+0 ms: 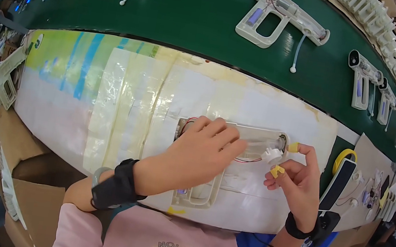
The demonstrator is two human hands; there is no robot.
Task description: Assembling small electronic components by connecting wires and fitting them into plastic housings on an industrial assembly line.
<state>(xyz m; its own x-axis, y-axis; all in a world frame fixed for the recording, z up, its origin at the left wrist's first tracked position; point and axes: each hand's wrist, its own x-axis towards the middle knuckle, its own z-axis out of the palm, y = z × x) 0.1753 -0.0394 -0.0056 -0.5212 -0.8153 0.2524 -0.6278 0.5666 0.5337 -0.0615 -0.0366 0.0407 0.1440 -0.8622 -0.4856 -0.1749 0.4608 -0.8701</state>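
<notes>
A white gun-shaped plastic housing half (263, 138) lies on the work surface, its handle loop toward me. My left hand (204, 145) rests across its barrel, fingers bent over the far edge and holding it; the middle part is hidden beneath. Red wires run inside the shell and out toward a small white round, toothed-looking piece (271, 156) at the right end. Beside that piece is my right hand (300, 185), thumb and index finger apart, the other fingers curled. Yellow covers sit on its thumb and index tips. No firm grip on the round piece shows.
White paper and tape cover the work surface (123, 132). Beyond it, several similar housings (262, 39) with wires and pale blue tubes lie on a green belt (188, 22). At right are a phone-like black device (338, 184) and yellow-handled tool (343, 155). An open cardboard box (39, 165) stands left.
</notes>
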